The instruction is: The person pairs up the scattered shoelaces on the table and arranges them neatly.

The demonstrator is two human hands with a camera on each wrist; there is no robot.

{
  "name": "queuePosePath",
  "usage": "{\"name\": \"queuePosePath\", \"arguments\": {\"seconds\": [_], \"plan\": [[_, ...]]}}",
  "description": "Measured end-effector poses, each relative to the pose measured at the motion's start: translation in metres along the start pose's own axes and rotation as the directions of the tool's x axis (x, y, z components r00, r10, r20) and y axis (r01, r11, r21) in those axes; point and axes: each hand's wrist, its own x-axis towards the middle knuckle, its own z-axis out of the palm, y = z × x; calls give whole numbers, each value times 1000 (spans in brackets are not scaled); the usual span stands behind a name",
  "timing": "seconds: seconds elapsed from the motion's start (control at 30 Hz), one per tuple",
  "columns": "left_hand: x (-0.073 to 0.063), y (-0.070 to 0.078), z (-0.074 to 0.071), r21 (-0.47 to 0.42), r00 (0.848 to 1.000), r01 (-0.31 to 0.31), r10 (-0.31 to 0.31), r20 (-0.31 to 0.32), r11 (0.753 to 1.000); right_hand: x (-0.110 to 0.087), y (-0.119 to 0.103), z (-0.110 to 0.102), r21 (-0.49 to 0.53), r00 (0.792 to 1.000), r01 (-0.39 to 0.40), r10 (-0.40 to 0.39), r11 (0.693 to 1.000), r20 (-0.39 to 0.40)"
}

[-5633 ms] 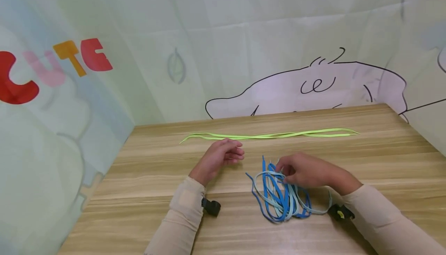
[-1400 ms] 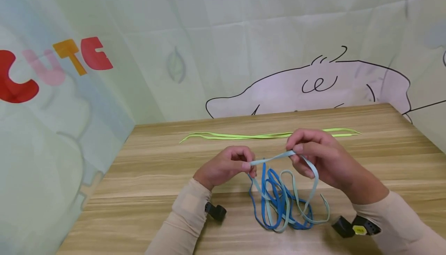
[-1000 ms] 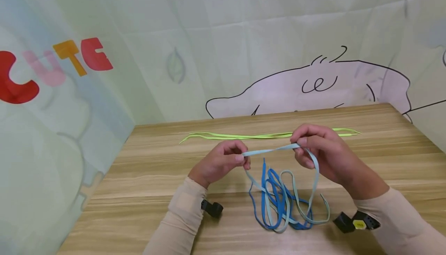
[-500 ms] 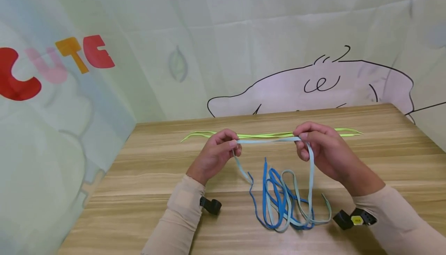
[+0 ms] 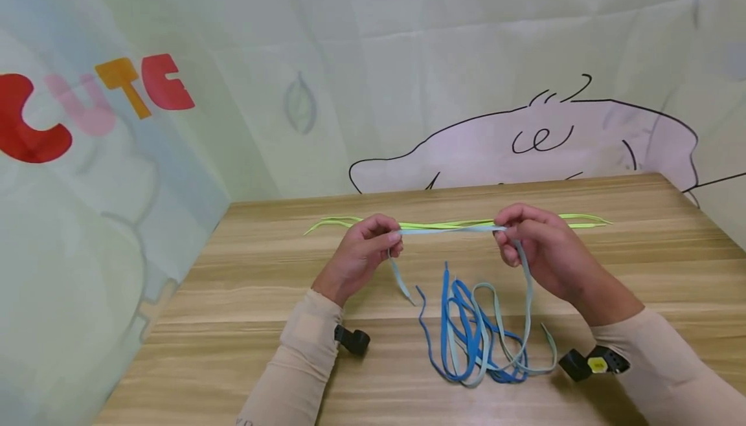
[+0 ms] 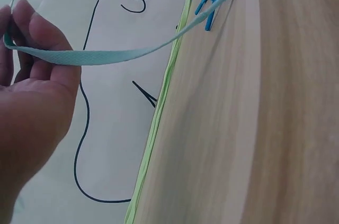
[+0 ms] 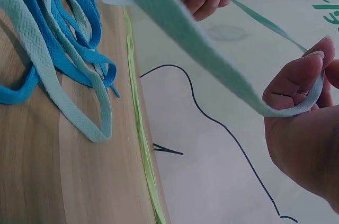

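Note:
A light blue shoelace (image 5: 449, 230) is stretched between my two hands above the table. My left hand (image 5: 364, 251) pinches it near one end, and a short tail with its tip hangs below the fingers. With thumb and fingers my right hand (image 5: 542, 254) pinches the same lace farther along; from there it drops toward the pile. That pile mixes a dark blue shoelace (image 5: 445, 322) with light blue loops and lies on the table between the forearms. In the right wrist view the light blue lace (image 7: 196, 44) crosses over the right palm.
Behind the hands, yellow-green shoelaces (image 5: 583, 217) lie stretched sideways along the far part of the wooden table (image 5: 233, 348). A printed cloth backdrop (image 5: 262, 89) stands behind and to the left of the table. Each sleeve carries a black wrist camera (image 5: 352, 342).
Earlier the right hand was at the pile and the left held nothing. Both hands then took the light blue lace, lifted it, and spread apart; its end tail has come off the pile.

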Motion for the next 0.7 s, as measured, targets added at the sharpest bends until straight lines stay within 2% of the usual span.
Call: {"name": "queuePosePath", "arguments": {"seconds": [0.2,0.53,0.7], "plan": [[1,0,-1,8,1000,8,-8,-17,1000,1,1,-3,13,1000,-4,5,1000,-25],[1,-1,-5,10,1000,12,-12,-25,1000,2,2,-8,53,998,31,-34,998,58],[1,-1,-6,13,999,34,-34,-22,999,1,1,-10,86,996,53,-59,995,64]]}}
